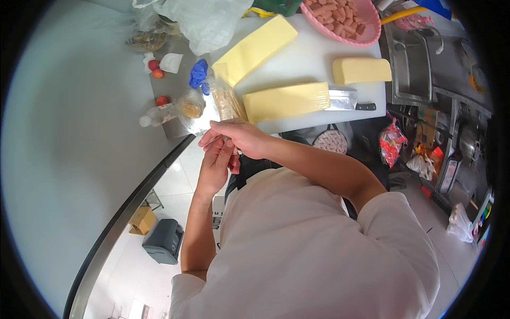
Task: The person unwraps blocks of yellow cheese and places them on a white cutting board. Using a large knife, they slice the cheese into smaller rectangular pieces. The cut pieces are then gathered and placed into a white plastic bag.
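Observation:
My left hand (217,169) and my right hand (245,137) meet in front of my waist, at the near edge of a white cutting board (287,127). Their fingers overlap, and a small pale or clear bit shows between them; what it is I cannot tell. Just beyond lies a plastic-wrapped bundle of thin wooden sticks (227,105). To its right, a long pale yellow block (285,103), perhaps cheese, rests against a cleaver (343,99) with a black handle. A second long block (257,50) lies slanted behind, and a shorter one (361,71) sits at the right.
A pink basket (374,36) holds cut sausage pieces. Leftward are a crumpled blue glove (198,73), a bagged bun-like item (192,107), a plastic bottle (157,115) and red fruits (157,73). White plastic bags (207,24) lie behind. A metal sink (410,67) stands right; a grey bin (163,241) is on the floor.

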`<action>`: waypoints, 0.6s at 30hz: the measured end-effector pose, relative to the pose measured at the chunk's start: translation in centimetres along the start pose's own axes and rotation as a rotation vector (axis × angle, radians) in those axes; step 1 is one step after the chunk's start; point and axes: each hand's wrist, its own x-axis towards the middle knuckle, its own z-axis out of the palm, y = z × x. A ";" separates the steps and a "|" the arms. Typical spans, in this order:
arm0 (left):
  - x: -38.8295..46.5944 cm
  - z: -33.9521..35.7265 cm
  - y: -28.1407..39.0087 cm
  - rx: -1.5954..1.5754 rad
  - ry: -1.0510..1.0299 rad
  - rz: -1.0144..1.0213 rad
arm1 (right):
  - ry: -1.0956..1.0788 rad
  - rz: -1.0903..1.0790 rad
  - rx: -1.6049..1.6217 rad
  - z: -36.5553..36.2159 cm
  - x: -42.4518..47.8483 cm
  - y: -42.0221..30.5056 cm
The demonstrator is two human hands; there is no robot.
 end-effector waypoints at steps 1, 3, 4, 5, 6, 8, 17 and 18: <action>-0.2 0.4 -0.4 -0.023 -0.013 0.006 | 0.033 -0.056 0.009 -0.2 -0.3 0.3; -0.9 -0.3 -0.3 0.010 -0.108 0.050 | 0.099 -0.189 0.024 -0.8 -1.4 0.5; -1.2 -0.8 -0.1 0.027 -0.158 0.073 | 0.134 -0.265 0.030 -1.2 -2.1 0.3; -1.5 -1.0 -0.2 0.046 -0.186 0.058 | 0.193 -0.244 0.078 -2.1 -3.0 -0.4; -1.9 -1.2 -0.3 0.063 -0.211 0.045 | 0.225 -0.267 0.058 -2.5 -4.0 -1.0; -2.4 -1.2 -0.3 0.062 -0.251 0.002 | 0.291 -0.294 0.039 -2.8 -6.0 -1.6; -1.9 1.3 -0.5 0.339 -0.492 0.069 | 0.529 -0.498 0.406 -6.9 -19.0 3.6; -1.6 1.4 -1.1 0.333 -0.453 0.072 | 0.626 -0.530 0.417 -8.4 -20.9 4.5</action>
